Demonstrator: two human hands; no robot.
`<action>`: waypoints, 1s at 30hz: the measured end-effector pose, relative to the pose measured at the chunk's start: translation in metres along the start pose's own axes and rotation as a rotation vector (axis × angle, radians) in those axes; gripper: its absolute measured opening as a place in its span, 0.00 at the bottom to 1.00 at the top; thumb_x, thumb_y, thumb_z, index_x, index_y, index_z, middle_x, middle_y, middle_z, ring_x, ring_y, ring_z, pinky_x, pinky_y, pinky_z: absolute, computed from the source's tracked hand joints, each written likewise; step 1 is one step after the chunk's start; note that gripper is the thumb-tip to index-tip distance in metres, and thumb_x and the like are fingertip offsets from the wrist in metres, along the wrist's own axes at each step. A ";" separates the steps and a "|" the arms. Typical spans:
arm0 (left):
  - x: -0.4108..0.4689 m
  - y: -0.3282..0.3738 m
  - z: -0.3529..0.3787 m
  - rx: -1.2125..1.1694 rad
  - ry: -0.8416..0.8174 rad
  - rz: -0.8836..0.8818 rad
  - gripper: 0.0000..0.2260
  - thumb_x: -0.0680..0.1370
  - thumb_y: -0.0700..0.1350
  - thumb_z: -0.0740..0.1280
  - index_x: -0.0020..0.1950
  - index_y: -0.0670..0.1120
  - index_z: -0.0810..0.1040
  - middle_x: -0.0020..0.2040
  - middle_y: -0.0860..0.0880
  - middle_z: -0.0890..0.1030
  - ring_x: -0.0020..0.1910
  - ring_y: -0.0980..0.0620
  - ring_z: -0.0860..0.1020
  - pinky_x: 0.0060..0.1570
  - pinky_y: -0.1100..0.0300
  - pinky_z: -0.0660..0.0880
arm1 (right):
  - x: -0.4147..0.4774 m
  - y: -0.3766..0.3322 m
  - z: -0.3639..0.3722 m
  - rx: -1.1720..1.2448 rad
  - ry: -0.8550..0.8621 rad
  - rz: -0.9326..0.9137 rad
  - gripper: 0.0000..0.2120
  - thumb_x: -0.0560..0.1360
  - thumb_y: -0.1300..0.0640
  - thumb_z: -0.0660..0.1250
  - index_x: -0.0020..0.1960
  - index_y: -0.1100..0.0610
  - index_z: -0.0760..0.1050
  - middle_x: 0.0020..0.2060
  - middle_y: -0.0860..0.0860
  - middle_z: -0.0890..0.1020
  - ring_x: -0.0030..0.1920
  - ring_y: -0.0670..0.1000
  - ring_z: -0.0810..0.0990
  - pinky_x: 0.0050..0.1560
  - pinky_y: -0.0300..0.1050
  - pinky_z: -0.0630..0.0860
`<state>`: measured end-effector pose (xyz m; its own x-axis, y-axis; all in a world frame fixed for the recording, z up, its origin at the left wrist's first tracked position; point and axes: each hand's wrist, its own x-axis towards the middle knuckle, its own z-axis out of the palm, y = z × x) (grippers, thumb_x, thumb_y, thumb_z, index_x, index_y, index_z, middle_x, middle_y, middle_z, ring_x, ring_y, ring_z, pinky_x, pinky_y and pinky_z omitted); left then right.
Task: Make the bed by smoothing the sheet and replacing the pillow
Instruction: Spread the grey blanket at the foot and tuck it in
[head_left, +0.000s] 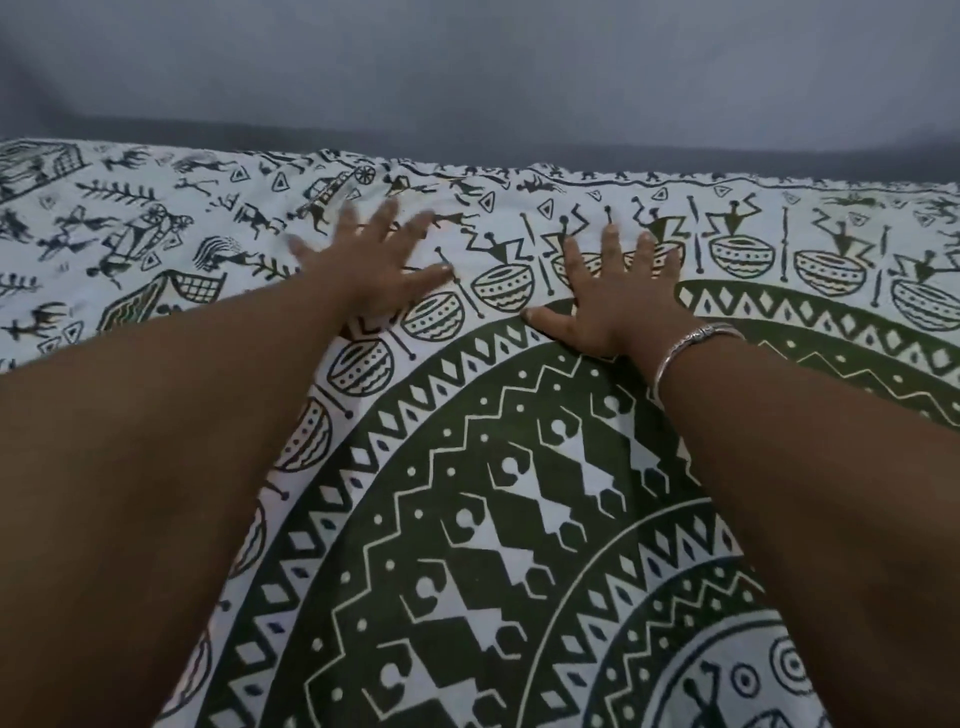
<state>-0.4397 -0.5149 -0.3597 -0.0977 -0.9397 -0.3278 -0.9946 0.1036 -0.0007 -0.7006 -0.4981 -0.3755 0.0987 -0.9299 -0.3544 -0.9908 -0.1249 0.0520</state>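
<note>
A white bed sheet (467, 519) printed with dark green rings, drums and small dancing figures covers the whole bed. Both my arms reach far forward over it. My left hand (371, 265) lies flat on the sheet with its fingers spread; it looks blurred. My right hand (618, 301) presses flat on the sheet beside it, fingers spread, with a silver bangle (691, 345) at the wrist. Both hands sit near the sheet's far edge (467, 169), which shows small wrinkles. No pillow is in view.
A plain grey wall (478, 73) rises directly behind the bed's far edge. The sheet runs on to the left and right beyond the frame.
</note>
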 end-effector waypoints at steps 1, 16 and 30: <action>0.001 -0.019 0.002 -0.007 -0.002 -0.040 0.38 0.67 0.78 0.42 0.73 0.67 0.37 0.77 0.56 0.37 0.75 0.39 0.38 0.61 0.22 0.40 | 0.000 0.001 0.001 0.013 -0.002 0.001 0.50 0.63 0.19 0.41 0.76 0.44 0.33 0.76 0.57 0.38 0.74 0.68 0.38 0.69 0.72 0.39; -0.010 -0.048 0.007 -0.032 -0.149 -0.276 0.41 0.64 0.78 0.40 0.73 0.65 0.32 0.76 0.56 0.32 0.73 0.34 0.33 0.60 0.21 0.45 | -0.014 -0.068 -0.036 0.001 0.240 -0.002 0.40 0.74 0.38 0.54 0.78 0.52 0.40 0.77 0.58 0.41 0.74 0.65 0.36 0.71 0.69 0.38; -0.009 -0.215 -0.008 0.041 -0.096 -0.146 0.49 0.58 0.84 0.40 0.74 0.64 0.35 0.78 0.48 0.40 0.75 0.32 0.45 0.64 0.23 0.45 | -0.006 -0.184 -0.025 0.138 0.007 0.067 0.36 0.74 0.30 0.50 0.77 0.42 0.44 0.78 0.48 0.44 0.76 0.60 0.41 0.72 0.66 0.42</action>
<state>-0.2253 -0.5315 -0.3486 0.0539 -0.9103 -0.4104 -0.9955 -0.0171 -0.0927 -0.5169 -0.4783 -0.3601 0.0318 -0.9371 -0.3475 -0.9985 -0.0140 -0.0536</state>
